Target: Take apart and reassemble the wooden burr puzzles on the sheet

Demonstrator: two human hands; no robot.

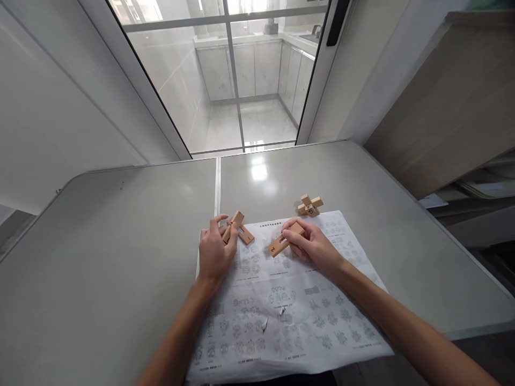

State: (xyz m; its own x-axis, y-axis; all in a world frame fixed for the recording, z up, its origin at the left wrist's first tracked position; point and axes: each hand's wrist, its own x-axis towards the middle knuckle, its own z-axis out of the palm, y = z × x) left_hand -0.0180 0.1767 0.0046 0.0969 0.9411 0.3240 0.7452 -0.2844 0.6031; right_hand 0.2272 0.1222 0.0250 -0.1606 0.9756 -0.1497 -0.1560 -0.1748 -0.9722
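My left hand is closed around wooden puzzle pieces that cross each other; one has a slot and a small mark on its end. Between the thumb and fingers of my right hand is a flat slotted wooden puzzle piece marked "2", tilted above the paper. Beyond my right hand, an assembled wooden cross-shaped puzzle with a dark character on it stands at the sheet's far edge. Under both hands lies a large printed instruction sheet with rows of small diagrams.
The grey table has a pale seam running away from me. Two small torn spots show on the sheet. A glass sliding door stands behind the table, and a brown board with shelves is at the right.
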